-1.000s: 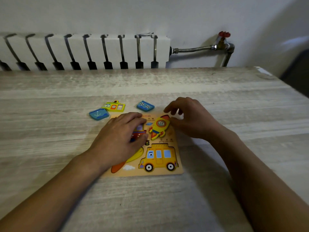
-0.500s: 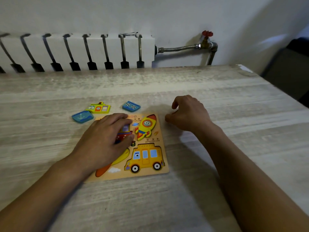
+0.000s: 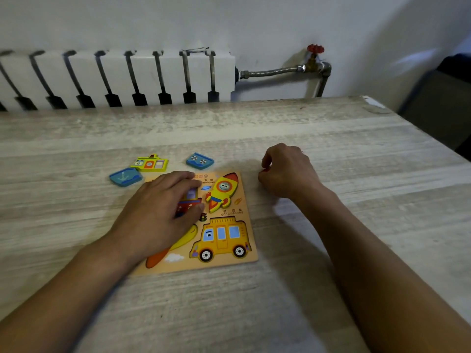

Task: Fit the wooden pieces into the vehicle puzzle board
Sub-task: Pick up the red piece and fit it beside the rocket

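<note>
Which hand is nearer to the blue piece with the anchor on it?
Left. The left hand lies on the board just right of the anchor piece, slightly nearer the person. The right hand rests on the table beyond the board's right edge.

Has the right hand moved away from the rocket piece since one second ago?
Yes. The right hand has drawn off to the right of the puzzle board; it no longer touches the rocket piece.

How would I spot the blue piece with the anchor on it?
Start at the puzzle board in the middle of the table. Just off its far left corner lie three loose pieces. The anchor piece is the leftmost and nearest: plain blue with a pale anchor, unlike the yellow piece and the blue two-circle piece.
</note>
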The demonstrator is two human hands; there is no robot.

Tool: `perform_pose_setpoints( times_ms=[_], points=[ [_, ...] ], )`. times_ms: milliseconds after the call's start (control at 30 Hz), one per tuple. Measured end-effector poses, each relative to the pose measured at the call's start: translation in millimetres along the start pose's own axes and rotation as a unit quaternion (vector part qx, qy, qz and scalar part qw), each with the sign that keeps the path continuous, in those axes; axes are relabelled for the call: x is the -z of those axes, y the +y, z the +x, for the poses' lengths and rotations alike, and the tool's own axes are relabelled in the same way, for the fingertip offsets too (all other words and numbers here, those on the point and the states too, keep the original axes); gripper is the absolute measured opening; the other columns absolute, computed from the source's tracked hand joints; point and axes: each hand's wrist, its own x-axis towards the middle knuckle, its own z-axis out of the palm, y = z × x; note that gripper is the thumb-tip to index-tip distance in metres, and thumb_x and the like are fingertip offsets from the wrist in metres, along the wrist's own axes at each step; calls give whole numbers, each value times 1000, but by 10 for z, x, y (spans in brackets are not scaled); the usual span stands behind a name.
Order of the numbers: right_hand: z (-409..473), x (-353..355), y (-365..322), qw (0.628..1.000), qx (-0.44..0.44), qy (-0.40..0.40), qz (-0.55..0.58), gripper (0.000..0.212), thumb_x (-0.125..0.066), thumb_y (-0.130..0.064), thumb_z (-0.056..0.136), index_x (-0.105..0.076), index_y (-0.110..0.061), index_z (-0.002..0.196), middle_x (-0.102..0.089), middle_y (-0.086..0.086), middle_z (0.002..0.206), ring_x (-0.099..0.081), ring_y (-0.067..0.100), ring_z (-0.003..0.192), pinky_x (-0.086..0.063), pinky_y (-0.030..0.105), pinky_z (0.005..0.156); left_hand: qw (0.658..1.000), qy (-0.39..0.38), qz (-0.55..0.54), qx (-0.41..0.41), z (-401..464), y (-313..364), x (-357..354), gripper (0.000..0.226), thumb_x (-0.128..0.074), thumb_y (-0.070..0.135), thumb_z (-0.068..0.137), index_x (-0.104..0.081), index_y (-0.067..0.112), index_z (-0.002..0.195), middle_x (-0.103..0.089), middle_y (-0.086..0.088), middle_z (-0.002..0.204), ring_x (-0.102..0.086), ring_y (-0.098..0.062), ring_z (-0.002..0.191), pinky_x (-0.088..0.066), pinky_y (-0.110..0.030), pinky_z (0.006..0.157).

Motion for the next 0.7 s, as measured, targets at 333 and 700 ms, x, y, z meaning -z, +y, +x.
perform_pose_setpoints(
  times_ms=[333,700],
  points=[
    [-46,-61,-125,982,148,56,100,21,-72,-23,79,-66,-16,97,-61,-1,93,-56,11,79,-45,25,66,1000,10,0,-4,2,-17,-13,49,-52,52,87,-54,29,130,-48,9,141,-43,-12,128,-37,-36,99],
    [-225,-85,-338,939,310,45,140,22,-70,-14,79,-65,-18,101,-60,-1,99,-55,8,79,-49,21,68,989,85,-123,3,31,6,18,32,-51,42,90,-64,23,112,-61,12,115,-57,-5,106,-46,-27,89]
  ],
)
